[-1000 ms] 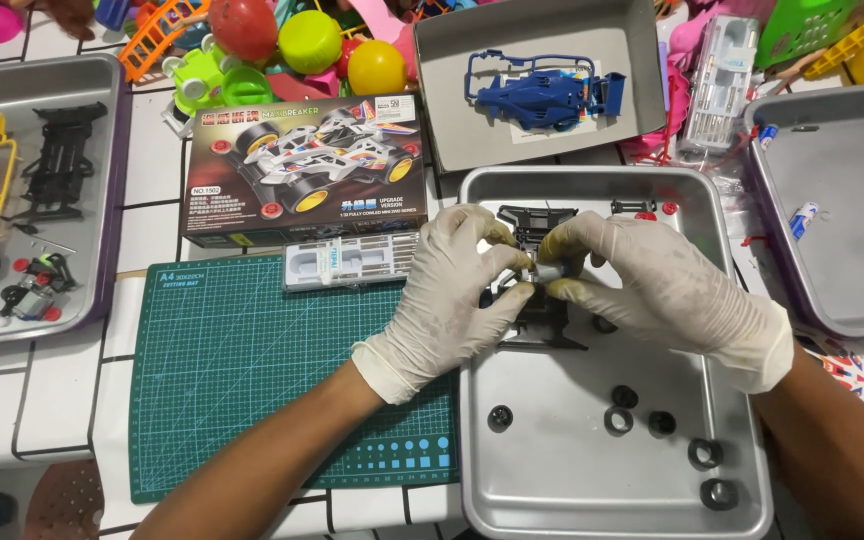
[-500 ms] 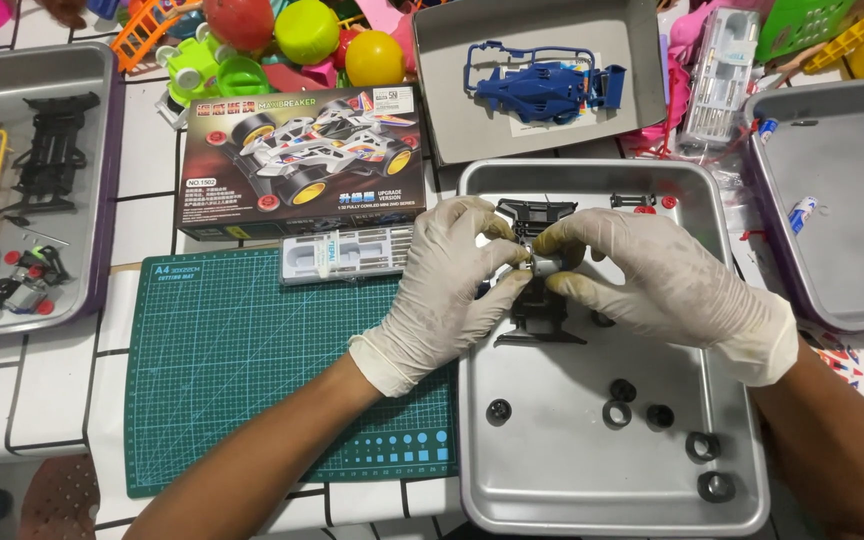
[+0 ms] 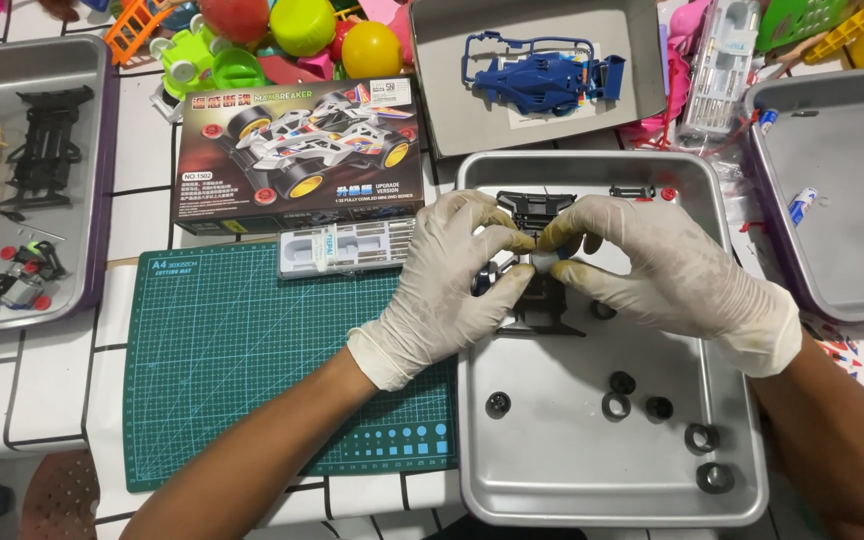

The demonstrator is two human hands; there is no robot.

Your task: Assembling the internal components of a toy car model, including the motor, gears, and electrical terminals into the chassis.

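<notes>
Both hands [image 3: 552, 265] on one chassis [image 3: 537, 300]

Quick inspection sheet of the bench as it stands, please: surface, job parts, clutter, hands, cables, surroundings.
Surface: white tiled table with a green cutting mat.
Job's things: black car chassis in the centre metal tray; a small part pinched above it, too hidden to identify; loose black tyres on the tray floor.
Clutter: model car box, clear tool case, blue body shell, left tray with parts, colourful toys.
Grips: left hand and right hand, both gloved, fingertips meeting over the chassis.
Cables: nothing seen.
Surroundings: another grey tray at right.
</notes>
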